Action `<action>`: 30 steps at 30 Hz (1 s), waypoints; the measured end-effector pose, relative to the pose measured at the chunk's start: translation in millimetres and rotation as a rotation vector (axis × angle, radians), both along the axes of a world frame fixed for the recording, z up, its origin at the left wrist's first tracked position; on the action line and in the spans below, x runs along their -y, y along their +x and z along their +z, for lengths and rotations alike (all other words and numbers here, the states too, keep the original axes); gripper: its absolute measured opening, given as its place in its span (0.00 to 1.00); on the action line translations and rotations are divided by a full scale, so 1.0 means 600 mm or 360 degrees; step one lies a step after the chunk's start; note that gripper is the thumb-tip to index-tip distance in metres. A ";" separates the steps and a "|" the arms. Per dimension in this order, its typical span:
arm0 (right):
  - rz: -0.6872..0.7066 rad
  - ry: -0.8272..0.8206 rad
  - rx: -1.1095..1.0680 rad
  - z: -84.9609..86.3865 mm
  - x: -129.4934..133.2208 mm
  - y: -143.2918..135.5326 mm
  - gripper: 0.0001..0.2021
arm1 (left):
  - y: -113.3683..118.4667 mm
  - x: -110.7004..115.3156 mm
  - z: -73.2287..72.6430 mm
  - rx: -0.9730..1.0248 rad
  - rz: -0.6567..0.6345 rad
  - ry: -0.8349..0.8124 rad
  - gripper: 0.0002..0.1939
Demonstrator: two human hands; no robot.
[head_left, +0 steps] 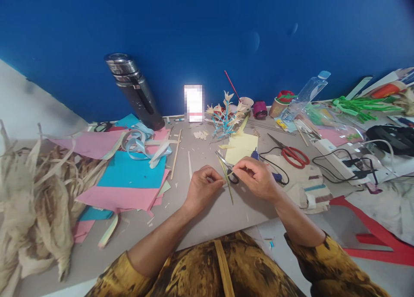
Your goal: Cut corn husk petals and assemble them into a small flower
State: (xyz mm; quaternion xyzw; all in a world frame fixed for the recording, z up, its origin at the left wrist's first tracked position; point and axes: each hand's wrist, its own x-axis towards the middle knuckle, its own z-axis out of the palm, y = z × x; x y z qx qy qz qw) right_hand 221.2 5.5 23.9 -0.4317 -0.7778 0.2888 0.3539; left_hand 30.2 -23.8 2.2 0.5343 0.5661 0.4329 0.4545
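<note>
Both of my hands meet near the middle of the table, a short distance apart. My left hand (205, 188) is closed, thumb and forefinger pinched at a small pale piece too tiny to make out. My right hand (254, 176) is also closed in a pinch, on the other side of that piece. A thin green strip (230, 192) runs lengthwise between the hands; whether the fingers touch it is unclear. Under and behind them lie small dark-handled scissors (233, 178), partly hidden by my right hand. Yellow paper (242, 146) lies just beyond.
Cream flowers on blue stems (223, 115) stand at the back. Red-handled scissors (294, 156), a cloth (304, 189) and a power strip (333, 156) lie right. Blue paper (127, 171), ribbon (139, 142), dried husks (48, 202) and a dark flask (139, 94) are left.
</note>
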 end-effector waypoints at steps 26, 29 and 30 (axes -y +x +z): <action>-0.0226 0.0068 0.0007 -0.015 0.006 -0.013 0.13 | 0.003 0.003 0.003 0.0096 -0.0033 -0.0160 0.13; -0.0244 0.0092 0.0010 -0.016 0.006 -0.012 0.14 | 0.004 0.005 0.003 0.0106 -0.0035 -0.0138 0.13; -0.0252 0.0100 0.0005 -0.017 0.007 -0.012 0.14 | 0.005 0.005 0.003 0.0104 -0.0035 -0.0131 0.13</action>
